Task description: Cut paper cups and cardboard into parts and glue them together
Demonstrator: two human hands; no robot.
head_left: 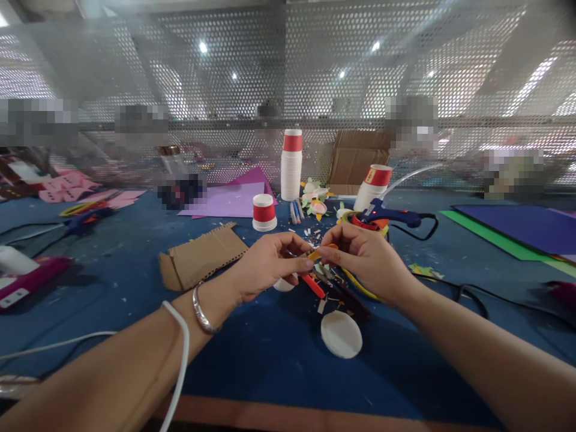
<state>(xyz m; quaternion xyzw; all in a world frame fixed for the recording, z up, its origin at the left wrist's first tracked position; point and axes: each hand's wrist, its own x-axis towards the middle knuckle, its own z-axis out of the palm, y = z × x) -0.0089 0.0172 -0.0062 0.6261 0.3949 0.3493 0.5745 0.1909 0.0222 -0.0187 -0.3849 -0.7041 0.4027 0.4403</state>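
Note:
Between the fingertips of both hands is a small orange-yellow strip (316,254), perhaps paper; its exact kind is too small to make out. My left hand (274,264), with a silver bangle at the wrist, pinches its left end. My right hand (360,255) pinches the other end. Below them lie an orange-red tool handle (313,286), partly hidden, and scattered paper scraps. Closer to me rests a white paper disc (341,334). Another white disc (284,285) shows partly under my left hand.
A blue glue gun (391,214) sits behind my right hand, its cord trailing right. Stacked paper cups (291,174) stand at the back, near a single cup (264,213). Cardboard (204,255) lies left, purple sheets (225,198) behind it. A white cable (183,354) crosses my left forearm.

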